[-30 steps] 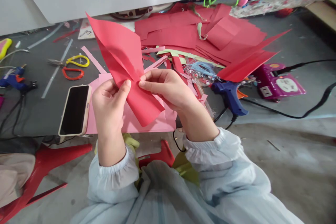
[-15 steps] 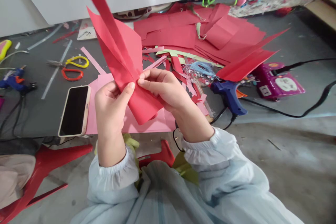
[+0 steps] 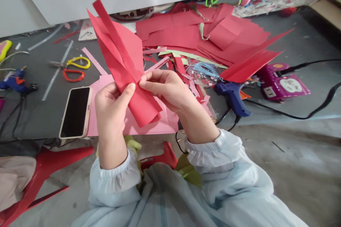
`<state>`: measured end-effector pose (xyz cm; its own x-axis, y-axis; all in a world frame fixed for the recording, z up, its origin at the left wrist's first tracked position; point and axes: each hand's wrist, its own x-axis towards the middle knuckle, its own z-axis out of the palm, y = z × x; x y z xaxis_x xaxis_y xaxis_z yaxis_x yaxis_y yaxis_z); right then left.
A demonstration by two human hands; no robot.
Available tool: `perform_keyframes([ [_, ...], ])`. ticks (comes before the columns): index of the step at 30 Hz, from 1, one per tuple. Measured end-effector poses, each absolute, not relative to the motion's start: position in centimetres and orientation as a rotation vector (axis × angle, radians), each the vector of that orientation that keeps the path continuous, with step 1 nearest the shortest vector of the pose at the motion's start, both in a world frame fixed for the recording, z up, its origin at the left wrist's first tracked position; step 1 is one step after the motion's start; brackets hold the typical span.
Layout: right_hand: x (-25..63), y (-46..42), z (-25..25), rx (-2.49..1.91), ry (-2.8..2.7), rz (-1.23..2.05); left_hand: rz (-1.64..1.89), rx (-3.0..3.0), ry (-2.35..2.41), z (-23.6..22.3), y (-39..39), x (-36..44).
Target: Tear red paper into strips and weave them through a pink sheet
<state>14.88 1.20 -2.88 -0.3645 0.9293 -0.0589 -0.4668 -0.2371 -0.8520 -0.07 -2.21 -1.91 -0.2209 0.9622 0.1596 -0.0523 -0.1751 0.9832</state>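
Observation:
I hold a pleated sheet of red paper [image 3: 125, 60] up in front of me, gathered at its middle. My left hand [image 3: 112, 108] pinches the gathered middle from the left, thumb pressed on the front. My right hand [image 3: 166, 88] pinches the same spot from the right, fingers curled over the folds. The paper fans out upward to the left and downward to the right. Beneath it lies a pink sheet [image 3: 157, 122] on the dark table.
A phone [image 3: 76, 111] lies left of my hands. Scissors [image 3: 73, 67] sit further back left. A blue glue gun [image 3: 233, 95], a purple power strip [image 3: 283, 85] and cables lie right. Red paper sheets [image 3: 210, 35] pile behind. A red stool [image 3: 48, 163] stands below.
A further fold has been gathered into the pinch, so the paper's upper part is narrower and a strip sticks up. The lower end has curled in. Both hands stayed in place.

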Motion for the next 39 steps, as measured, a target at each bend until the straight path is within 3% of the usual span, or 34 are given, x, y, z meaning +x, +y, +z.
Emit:
perform_keyframes([
  [39, 14.9, 1.4, -3.7, -0.754, -1.021, 1.696, 1.420, 1.193, 1.267, -2.3, -2.2, -0.6],
])
